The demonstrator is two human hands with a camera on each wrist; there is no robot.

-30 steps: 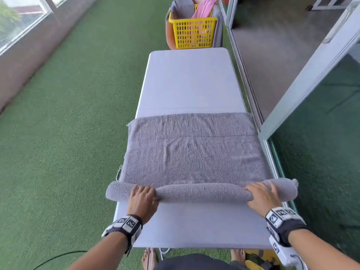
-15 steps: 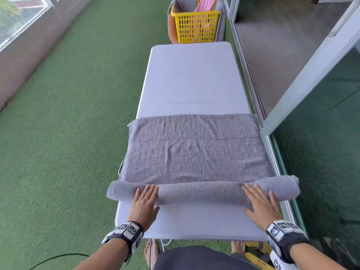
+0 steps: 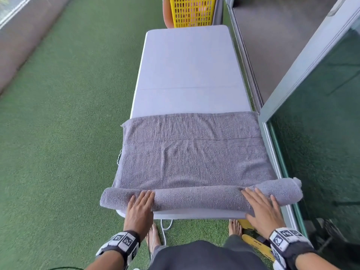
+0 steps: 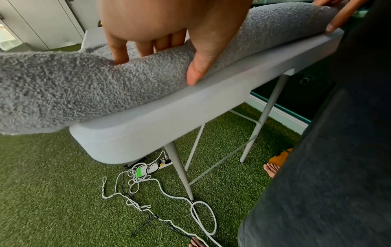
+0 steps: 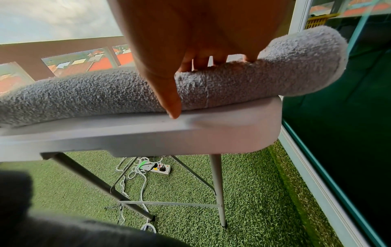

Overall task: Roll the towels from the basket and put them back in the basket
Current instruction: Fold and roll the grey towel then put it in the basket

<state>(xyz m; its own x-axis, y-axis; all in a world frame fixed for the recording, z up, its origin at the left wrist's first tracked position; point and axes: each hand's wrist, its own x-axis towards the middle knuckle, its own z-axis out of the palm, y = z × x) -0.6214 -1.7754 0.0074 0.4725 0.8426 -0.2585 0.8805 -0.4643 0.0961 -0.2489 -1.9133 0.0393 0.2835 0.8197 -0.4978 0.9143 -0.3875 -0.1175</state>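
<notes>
Hands first, nearest the body. Left hand [image 3: 139, 206] lies flat on the roll at about 7 o'clock of the table, fingers straight and close together, thumb down at the near lip; it presses the cloth and grasps nothing. Right hand [image 3: 262, 208] does the same at about 5 o'clock, fingers spread a little, thumb tip [image 5: 174, 111] touching the table's near edge. Palms set wide apart, likely so the roll turns evenly along its length and does not skew.

Grey towel [image 3: 194, 158] is partly rolled: the rolled part [image 3: 196, 197] sits right at the near edge, both ends overhanging the sides, the right end [image 5: 306, 63] jutting past the corner. The flat remainder stretches toward 12 o'clock, a few creases near its middle; a good share is not yet rolled, so I judge the step early to midway.

White folding table [image 3: 187, 63] runs long and narrow; beyond the towel its far half shows a seam across. Yellow basket [image 3: 191, 11] stands past the far end at 12 o'clock, well apart from the towel, pink cloth showing faintly through its mesh.

Below: green artificial turf [image 3: 58, 114], a power strip with tangled cables [image 4: 148, 173] under the table, bare feet. Glass panel at 3 o'clock, window wall at 9 to 10 o'clock.
</notes>
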